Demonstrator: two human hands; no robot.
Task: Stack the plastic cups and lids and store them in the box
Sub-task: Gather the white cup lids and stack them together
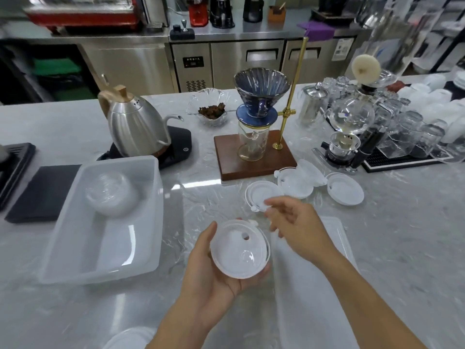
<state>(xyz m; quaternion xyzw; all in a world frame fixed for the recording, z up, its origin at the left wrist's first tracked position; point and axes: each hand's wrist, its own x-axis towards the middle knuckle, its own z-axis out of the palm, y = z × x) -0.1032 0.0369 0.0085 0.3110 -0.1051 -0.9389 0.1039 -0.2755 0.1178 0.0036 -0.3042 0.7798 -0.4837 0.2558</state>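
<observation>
1. translucent plastic lid (240,250) sits cupped in the left hand (214,270), thumb on its near-left rim, fingers curled under the far and right edge; whether more than one lid is nested there cannot be told.
2. right hand (297,225) hovers just beyond that lid, fingers loosely spread and holding nothing, fingertips (269,203) over the near edge of a loose lid (261,195) on the counter (201,187).
3. further loose pieces lie behind and to the right: a middle lid (297,183) and a far lid (346,188), well apart from the box.
4. box (100,270) stands open to the left with a stack of cups (112,193) lying in its far end; its cover (317,285) lies flat under the right forearm.
5. judgement: the step in hand is collecting the next lid onto the held one.
6. advice: pinch the loose lid by its rim, clear of the dangling plug tab; turn it the same way up as the held lid; seat it concentric and press lightly until it nests.
7. risk: a skewed lid will rock and topple the stack in the box; keep the left palm level.
8. task looks partly done; three lids remain out.
</observation>
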